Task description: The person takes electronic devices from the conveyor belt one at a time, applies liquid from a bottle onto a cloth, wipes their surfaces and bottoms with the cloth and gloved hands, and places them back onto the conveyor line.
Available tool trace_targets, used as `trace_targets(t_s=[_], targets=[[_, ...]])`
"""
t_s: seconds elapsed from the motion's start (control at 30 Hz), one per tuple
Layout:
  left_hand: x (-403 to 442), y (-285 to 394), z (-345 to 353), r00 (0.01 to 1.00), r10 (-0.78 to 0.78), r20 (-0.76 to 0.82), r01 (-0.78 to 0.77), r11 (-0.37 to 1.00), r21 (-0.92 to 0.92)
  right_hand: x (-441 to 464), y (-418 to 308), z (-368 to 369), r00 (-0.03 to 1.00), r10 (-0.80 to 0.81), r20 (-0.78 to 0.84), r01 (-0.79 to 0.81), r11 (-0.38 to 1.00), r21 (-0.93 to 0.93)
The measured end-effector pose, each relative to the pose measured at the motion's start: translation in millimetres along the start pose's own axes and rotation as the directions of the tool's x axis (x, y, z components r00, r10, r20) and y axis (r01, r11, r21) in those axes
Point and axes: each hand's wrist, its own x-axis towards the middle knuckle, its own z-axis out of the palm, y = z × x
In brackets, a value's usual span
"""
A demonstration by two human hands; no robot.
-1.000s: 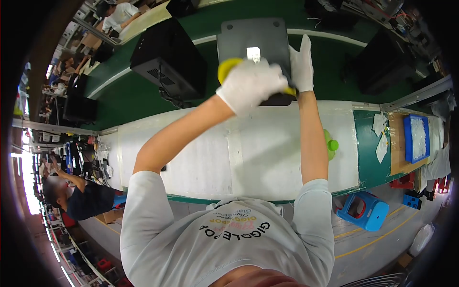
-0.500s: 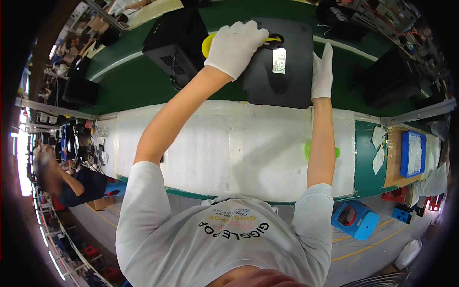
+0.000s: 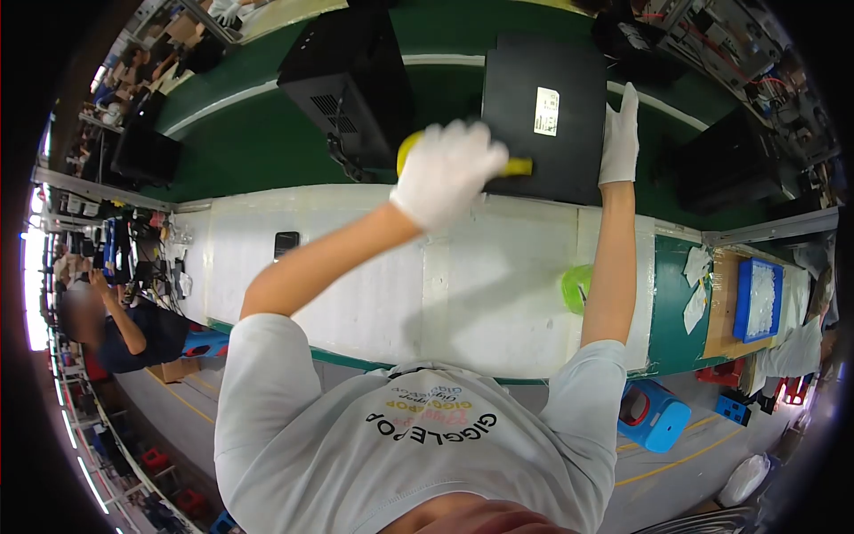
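My left hand (image 3: 449,173), in a white glove and slightly blurred, is closed around a yellow tool (image 3: 519,166) whose kind I cannot make out. One yellow end sticks out left of the glove, the other points right over the lower left part of a flat black case (image 3: 525,80). A white printed label (image 3: 547,111) is on the face of this case. My right hand (image 3: 621,138), also gloved, lies along the case's right edge with fingers stretched out.
Beside it on the green bench stands a black computer case (image 3: 342,80) with vents and a cable. A phone (image 3: 286,244) and a green ring (image 3: 576,289) lie on the white work surface. At right are a blue tray (image 3: 759,303) and a blue stool (image 3: 663,416). Another person (image 3: 129,329) is at left.
My left hand has come down towards me with the yellow tool, from the upper part of the case to near its lower edge. My right hand stays at the right edge.
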Motion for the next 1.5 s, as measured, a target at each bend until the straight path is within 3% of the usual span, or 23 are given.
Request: trace_targets(t_s=[0.07,0.1,0.13,0.17,0.4,0.43,0.53,0.6,0.7,0.73,0.8,0.87,0.93,0.97,1.0,1.07,1.1,1.2,1.27,1.3,1.37,1.4,1.5], targets=[[-37,12,-4,0.996,0.051,0.075,-0.045,0.995,-0.091,22,10,-15,0.963,-0.271,0.010,0.266,0.936,-0.230],[-57,13,10,0.998,-0.016,0.066,0.029,0.979,-0.204,42,16,-25,0.961,-0.277,0.016,0.273,0.935,-0.227],[-75,10,19,0.998,-0.021,0.060,0.033,0.980,-0.196,66,23,-36,0.964,-0.243,0.104,0.254,0.960,-0.119],[-93,5,25,0.982,-0.154,0.110,0.175,0.959,-0.222,79,25,-37,0.957,-0.212,0.199,0.219,0.976,-0.015],[-186,-14,15,0.738,-0.652,0.176,0.675,0.715,-0.182,133,-11,-20,0.999,0.042,-0.029,-0.050,0.850,-0.524],[-200,-16,15,0.735,-0.657,0.166,0.678,0.713,-0.179,146,-6,-21,0.958,-0.247,-0.146,0.049,0.642,-0.765],[-241,-15,18,0.625,-0.756,0.193,0.780,0.613,-0.125,158,-9,-27,0.945,-0.325,0.036,0.250,0.645,-0.722],[-266,-12,25,0.479,-0.860,0.176,0.877,0.476,-0.062,152,-12,-21,0.941,-0.335,0.041,0.240,0.577,-0.781],[-313,-13,43,0.384,-0.918,0.100,0.921,0.389,0.033,145,-10,-17,0.931,-0.365,-0.024,0.176,0.503,-0.846],[-332,-11,53,0.376,-0.921,0.097,0.924,0.381,0.031,134,-10,-11,0.892,-0.450,-0.034,0.185,0.432,-0.883],[-361,-8,64,0.417,-0.894,0.163,0.839,0.447,0.309,110,-10,5,0.847,-0.530,-0.028,0.196,0.361,-0.912],[-360,-13,54,0.404,-0.890,0.210,0.838,0.452,0.306,81,-7,26,0.685,-0.729,0.014,0.288,0.253,-0.924],[-306,-42,12,-0.052,-0.647,0.760,0.850,0.371,0.374,61,1,42,0.546,-0.813,0.201,0.441,0.076,-0.894],[-271,-60,-10,-0.023,-0.541,0.841,0.918,0.321,0.232,47,6,53,0.512,-0.809,0.290,0.486,-0.005,-0.874],[-284,-72,1,0.288,-0.712,0.641,0.918,0.396,0.028,39,14,63,0.447,-0.817,0.364,0.592,-0.035,-0.805],[-234,-113,-2,0.513,-0.816,0.266,0.858,0.498,-0.124,27,31,86,0.489,-0.771,0.408,0.673,0.036,-0.739],[-185,-127,-12,0.503,-0.863,0.039,0.831,0.472,-0.294,20,40,97,0.531,-0.732,0.427,0.692,0.084,-0.717],[-109,-191,-2,0.405,-0.914,-0.004,0.712,0.318,-0.626,13,70,123,0.647,-0.606,0.462,0.709,0.256,-0.657],[-70,-218,4,0.348,-0.921,0.177,0.593,0.070,-0.802,10,85,131,0.697,-0.527,0.487,0.687,0.295,-0.664],[-58,-225,9,0.351,-0.920,0.173,0.588,0.073,-0.806,10,93,133,0.736,-0.486,0.471,0.654,0.332,-0.680],[-39,-231,20,0.412,-0.819,0.399,0.391,-0.236,-0.890,9,103,133,0.824,-0.369,0.430,0.559,0.408,-0.722],[-33,-228,26,0.360,-0.873,0.329,0.364,-0.194,-0.911,11,108,129,0.860,-0.303,0.410,0.510,0.493,-0.705],[-42,-217,39,0.402,-0.881,0.249,0.293,-0.134,-0.947,13,111,129,0.876,-0.212,0.433,0.472,0.558,-0.682]])
